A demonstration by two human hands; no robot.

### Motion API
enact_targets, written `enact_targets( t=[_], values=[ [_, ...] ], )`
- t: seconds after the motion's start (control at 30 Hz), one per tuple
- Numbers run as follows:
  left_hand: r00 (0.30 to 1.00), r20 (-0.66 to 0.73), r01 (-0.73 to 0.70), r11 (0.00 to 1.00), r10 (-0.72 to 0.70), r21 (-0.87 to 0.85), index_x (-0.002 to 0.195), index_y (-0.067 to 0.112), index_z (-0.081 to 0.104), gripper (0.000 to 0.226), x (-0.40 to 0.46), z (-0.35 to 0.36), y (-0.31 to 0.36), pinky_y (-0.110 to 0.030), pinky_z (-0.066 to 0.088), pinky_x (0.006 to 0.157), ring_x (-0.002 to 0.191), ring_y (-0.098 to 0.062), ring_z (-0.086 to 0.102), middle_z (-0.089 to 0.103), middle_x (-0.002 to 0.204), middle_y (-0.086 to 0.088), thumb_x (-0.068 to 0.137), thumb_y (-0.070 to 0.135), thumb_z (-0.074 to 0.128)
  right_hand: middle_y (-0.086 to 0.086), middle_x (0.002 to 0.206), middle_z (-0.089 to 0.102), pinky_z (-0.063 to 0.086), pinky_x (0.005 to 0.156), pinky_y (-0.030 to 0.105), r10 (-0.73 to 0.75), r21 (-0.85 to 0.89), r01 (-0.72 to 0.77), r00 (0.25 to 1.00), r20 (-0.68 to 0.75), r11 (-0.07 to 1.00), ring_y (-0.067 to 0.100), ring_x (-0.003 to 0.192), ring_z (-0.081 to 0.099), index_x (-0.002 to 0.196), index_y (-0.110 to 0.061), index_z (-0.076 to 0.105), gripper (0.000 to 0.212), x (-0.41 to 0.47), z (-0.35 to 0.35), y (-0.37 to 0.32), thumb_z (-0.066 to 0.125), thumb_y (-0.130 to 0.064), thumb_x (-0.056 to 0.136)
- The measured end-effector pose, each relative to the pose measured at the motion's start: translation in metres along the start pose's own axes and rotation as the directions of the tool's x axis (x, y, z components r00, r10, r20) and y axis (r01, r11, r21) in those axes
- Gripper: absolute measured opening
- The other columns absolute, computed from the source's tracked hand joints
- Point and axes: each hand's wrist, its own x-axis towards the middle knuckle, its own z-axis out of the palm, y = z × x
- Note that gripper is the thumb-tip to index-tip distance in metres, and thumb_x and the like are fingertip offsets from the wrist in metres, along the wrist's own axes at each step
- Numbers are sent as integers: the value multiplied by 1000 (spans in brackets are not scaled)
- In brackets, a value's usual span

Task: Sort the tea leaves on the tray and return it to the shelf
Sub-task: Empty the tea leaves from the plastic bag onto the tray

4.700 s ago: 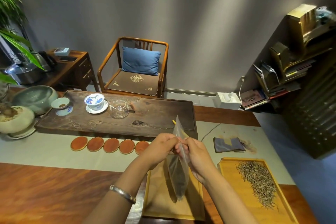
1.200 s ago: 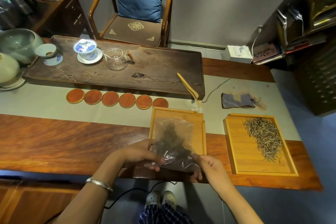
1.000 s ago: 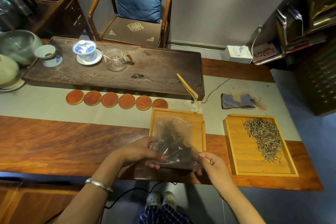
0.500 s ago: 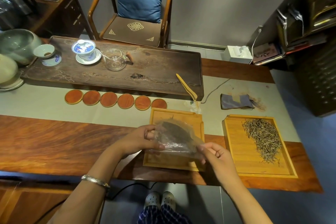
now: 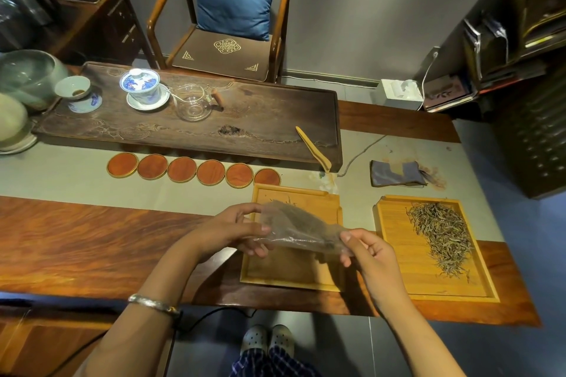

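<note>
A clear plastic bag with dark tea leaves inside lies nearly flat in the air above a bamboo tray at the table's front edge. My left hand grips the bag's left end and my right hand pinches its right corner. A few stray leaves lie at the far end of this tray. A second bamboo tray to the right holds a pile of pale thin tea leaves.
Beyond the trays lie a row of round orange coasters, a bamboo scoop, a folded grey cloth, and a dark tea board with a lidded cup and glass pitcher. A shelf stands at right. A chair faces me.
The bag went from hanging upright to low at the table edge, then lifted and tilted flat over the left tray. My view dropped toward the table.
</note>
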Motion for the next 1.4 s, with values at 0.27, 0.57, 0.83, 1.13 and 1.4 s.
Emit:
enact_targets(
  t=[0.27, 0.57, 0.83, 1.13, 1.4],
  values=[
    [996, -66, -52, 999, 53, 6, 139, 15, 42, 66, -4, 3, 8, -30, 60, 66, 62, -20, 71, 75, 77, -9, 83, -5, 69, 5, 53, 57, 47, 61, 19, 4, -37, -6, 999, -46, 999, 14, 53, 53, 78, -3, 66, 40, -2, 1, -4, 64, -43, 75],
    [978, -118, -169, 985, 170, 22, 142, 23, 41, 76, -8, 8, 17, -32, 59, 66, 61, -20, 69, 74, 78, -10, 77, 5, 75, 4, 48, 55, 48, 62, 16, -52, -69, 44, 992, -117, 997, 11, 47, 50, 60, -10, 62, 36, -2, 2, -13, 61, -40, 81],
    [955, -107, -279, 960, 277, -4, 134, 20, 54, 64, -11, 13, 32, -30, 59, 67, 64, -21, 69, 71, 74, -8, 74, 11, 74, 4, 47, 54, 46, 62, 15, -121, -68, 112, 982, -147, 991, 11, 46, 48, 59, -8, 58, 37, 1, 5, -32, 58, -32, 87],
    [943, -117, -310, 950, 310, 20, 119, 15, 64, 41, -19, 14, 39, -30, 59, 72, 71, -24, 72, 73, 73, -6, 80, 22, 73, 2, 50, 56, 45, 53, 17, -132, -31, 129, 985, -112, 991, 10, 47, 51, 65, -7, 61, 33, 0, 6, -46, 61, -36, 82],
    [945, -239, -211, 974, 224, 79, 106, 14, 67, 20, -15, 18, 24, -33, 60, 80, 81, -19, 72, 73, 80, -11, 87, 8, 68, 3, 54, 60, 50, 56, 22, -23, -30, 22, 999, -37, 999, 12, 49, 55, 77, -8, 63, 14, -3, 0, -32, 58, -9, 90]
  ],
)
